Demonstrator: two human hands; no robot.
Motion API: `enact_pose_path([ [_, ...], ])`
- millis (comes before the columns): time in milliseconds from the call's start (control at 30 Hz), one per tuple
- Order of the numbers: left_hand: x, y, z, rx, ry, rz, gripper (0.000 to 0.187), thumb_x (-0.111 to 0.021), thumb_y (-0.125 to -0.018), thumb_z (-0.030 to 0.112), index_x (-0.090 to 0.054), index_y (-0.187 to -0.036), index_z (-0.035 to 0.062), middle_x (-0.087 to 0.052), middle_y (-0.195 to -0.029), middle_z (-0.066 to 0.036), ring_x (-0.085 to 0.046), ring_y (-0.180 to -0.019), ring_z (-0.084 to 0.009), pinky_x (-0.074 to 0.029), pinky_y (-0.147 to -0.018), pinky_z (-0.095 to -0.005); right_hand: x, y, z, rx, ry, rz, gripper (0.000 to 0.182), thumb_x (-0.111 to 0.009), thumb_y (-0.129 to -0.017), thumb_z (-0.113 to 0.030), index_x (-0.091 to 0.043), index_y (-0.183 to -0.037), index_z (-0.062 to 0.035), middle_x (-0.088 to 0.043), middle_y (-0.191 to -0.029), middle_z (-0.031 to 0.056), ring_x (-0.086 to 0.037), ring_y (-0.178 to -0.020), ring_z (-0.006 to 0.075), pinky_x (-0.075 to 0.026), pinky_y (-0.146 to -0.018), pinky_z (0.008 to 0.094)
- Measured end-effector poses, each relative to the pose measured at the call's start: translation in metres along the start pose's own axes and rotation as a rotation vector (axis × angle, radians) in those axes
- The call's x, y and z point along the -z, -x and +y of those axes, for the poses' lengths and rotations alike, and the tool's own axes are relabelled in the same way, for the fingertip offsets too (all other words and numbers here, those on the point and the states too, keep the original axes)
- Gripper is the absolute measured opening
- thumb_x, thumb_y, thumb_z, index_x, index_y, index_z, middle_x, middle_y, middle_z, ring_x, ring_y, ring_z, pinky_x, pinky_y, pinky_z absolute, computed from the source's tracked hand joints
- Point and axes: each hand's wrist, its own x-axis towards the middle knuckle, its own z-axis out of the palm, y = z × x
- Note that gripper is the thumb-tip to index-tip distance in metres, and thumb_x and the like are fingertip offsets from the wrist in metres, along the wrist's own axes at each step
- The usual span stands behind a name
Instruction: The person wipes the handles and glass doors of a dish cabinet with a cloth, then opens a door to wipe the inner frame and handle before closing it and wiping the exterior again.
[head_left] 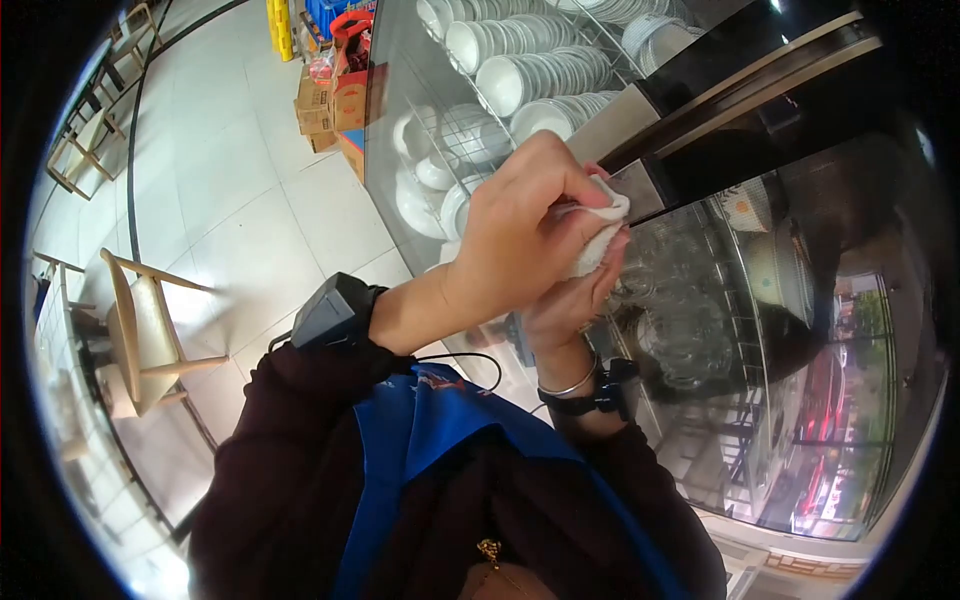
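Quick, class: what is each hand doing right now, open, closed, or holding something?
Left hand: closed, its grip on a white cloth pressed to the glass cabinet door.
Right hand: mostly hidden behind the left; cannot be told.

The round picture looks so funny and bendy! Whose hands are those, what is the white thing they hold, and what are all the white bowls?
The picture comes from a small camera worn on a person's head, looking down. Its lens bends everything, so the edges look round. No robot here: the hands belong to the person wearing the camera. You can see a blue apron below.

The left hand and the right hand are held together around a white cloth, pressed up by the glass door of a cabinet. Each wrist wears a black band with a small device.

Behind the glass, rows of white bowls stand on wire racks. On the tiled floor to the side stand a wooden chair and some cardboard boxes.
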Motion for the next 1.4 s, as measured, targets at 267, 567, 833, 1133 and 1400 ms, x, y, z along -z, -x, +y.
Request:
enact_pose_path([
  [267, -0.003, -0.023, 0.011, -0.161, -0.030, 0.007, 0.013, -0.066, -0.073, 0.002, -0.056, -0.080, 0.0040, -0.052, -0.075, -0.007, -0.052, -0.067, -0.0175, -0.040, -0.059, -0.0250, 0.008, 0.009, 0.006, 0.094, 0.377, -0.128, 0.048, -0.027, -0.097, -0.036, -0.017, -0.138, -0.0125, -0.029, -0.136, 0.0108, -0.037, -0.120, 0.0226, -0.032, -0.099, 0.0359],
  [567, -0.002, -0.018, 0.011, -0.047, -0.008, 0.033, 0.014, -0.068, -0.068, 0.003, -0.056, -0.074, 0.0051, -0.050, -0.072, -0.007, -0.053, -0.062, -0.0216, -0.043, -0.053, -0.0281, 0.010, 0.007, 0.007, -0.047, 0.137, 0.011, 0.048, -0.038, -0.095, -0.029, -0.026, -0.132, -0.0020, -0.040, -0.126, 0.0145, -0.043, -0.114, 0.0220, -0.035, -0.095, 0.0357],
  [833, -0.005, -0.037, 0.019, 0.162, 0.089, -0.038, 0.012, -0.064, -0.079, 0.008, -0.053, -0.083, 0.0031, -0.055, -0.073, -0.003, -0.053, -0.064, -0.0082, -0.040, -0.056, -0.0201, 0.040, 0.013, 0.025, 0.114, 0.974, -0.019, 0.055, -0.025, -0.096, -0.041, -0.017, -0.137, -0.0055, -0.030, -0.136, 0.0089, -0.031, -0.125, 0.0184, -0.025, -0.103, 0.0346],
  [1133, 0.015, -0.021, 0.001, 0.548, 0.316, -0.048, 0.011, -0.057, -0.086, 0.009, -0.053, -0.093, 0.0019, -0.056, -0.071, 0.001, -0.053, -0.067, -0.0040, -0.041, -0.058, -0.0165, -0.003, -0.016, -0.002, 0.061, 0.286, 0.072, 0.050, -0.026, -0.096, -0.038, -0.034, -0.126, 0.0017, -0.045, -0.120, 0.0148, -0.047, -0.107, 0.0205, -0.039, -0.089, 0.0314],
  [1400, 0.010, -0.034, 0.019, 0.505, 0.264, -0.218, 0.020, -0.062, -0.079, 0.008, -0.053, -0.095, 0.0003, -0.057, -0.082, -0.001, -0.053, -0.076, -0.0042, -0.044, -0.068, -0.0191, -0.004, -0.009, -0.001, 0.155, 0.302, 0.011, 0.044, -0.025, -0.097, -0.034, -0.035, -0.124, -0.0003, -0.048, -0.115, 0.0136, -0.048, -0.103, 0.0179, -0.040, -0.086, 0.0295],
])
